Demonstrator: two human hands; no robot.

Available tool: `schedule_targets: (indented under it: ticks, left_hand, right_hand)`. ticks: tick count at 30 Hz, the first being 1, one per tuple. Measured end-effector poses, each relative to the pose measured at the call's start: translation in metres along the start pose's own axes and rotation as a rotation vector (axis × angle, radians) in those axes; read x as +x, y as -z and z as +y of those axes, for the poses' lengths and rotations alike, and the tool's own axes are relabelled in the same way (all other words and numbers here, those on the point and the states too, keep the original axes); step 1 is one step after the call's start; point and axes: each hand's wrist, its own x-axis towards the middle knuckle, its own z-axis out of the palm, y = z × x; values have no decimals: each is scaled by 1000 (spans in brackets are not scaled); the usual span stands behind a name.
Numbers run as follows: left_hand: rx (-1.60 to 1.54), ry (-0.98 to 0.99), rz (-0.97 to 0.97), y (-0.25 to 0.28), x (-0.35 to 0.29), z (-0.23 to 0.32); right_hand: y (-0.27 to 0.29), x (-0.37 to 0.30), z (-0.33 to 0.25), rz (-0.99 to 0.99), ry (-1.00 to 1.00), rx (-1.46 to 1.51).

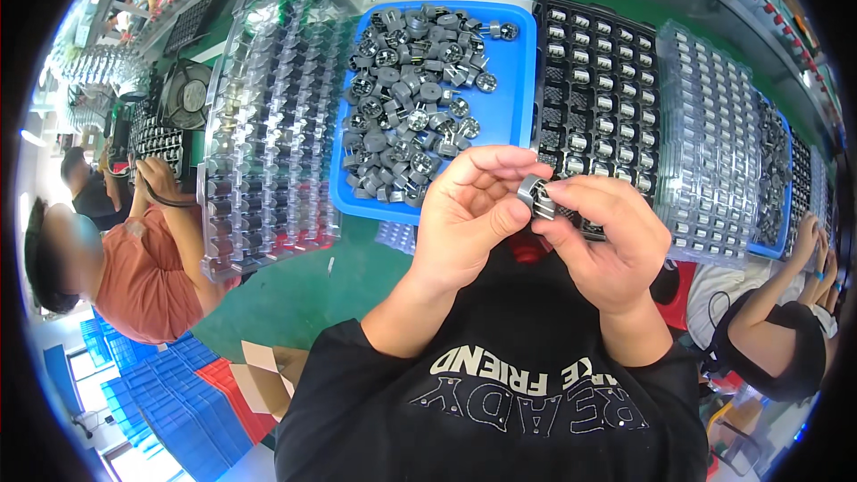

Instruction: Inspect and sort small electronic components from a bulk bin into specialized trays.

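Big printed letters stand on the front of the black cloth T-shirt point(491, 451) of the person whose arms reach up in the middle. They make two rows. The row nearer the hands has thick, plain white letters point(494, 369). The row below it has bigger letters drawn with thin, pale outlines point(495, 406), with the black cloth showing inside them. Folds bend some of the letters. Any other writing is too small to read.

Head-worn fisheye faces down; left hand point(466, 219), right hand point(614, 236) near.
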Motion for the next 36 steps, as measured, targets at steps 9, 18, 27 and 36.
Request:
schedule_targets:
  ticks: [9,18,27,36]
  left_hand:
    - [-21,-1,-30,9,-2,-7]
    - [555,20,19,17,11,-4]
    - [2016,-202,120,61,92,29]
    - [2346,-34,99,55,102,18]
  right_hand:
    - [-3,-10,2,-42,-79,29]
    - [4,5,27,-245,-322,80]
    - [2,36,93,-468,-187,-834]
    - [0,41,108,-596,-135,-914]
